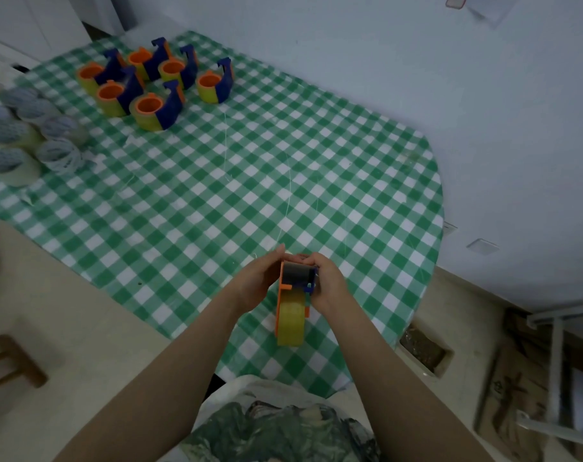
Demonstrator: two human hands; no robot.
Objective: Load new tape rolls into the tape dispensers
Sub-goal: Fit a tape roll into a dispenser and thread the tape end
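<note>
The big surface has a green and white checked cloth. At its far left corner sit many loaded dispensers, and beside them a bunch of spare tape rolls. Close to the person, both hands hold one orange tape dispenser just above the cloth, with a yellow roll already in it. The left hand cups one side, and the right hand has its grip closed on the other. I think the tape end needs pulling to the cutter next.
</note>
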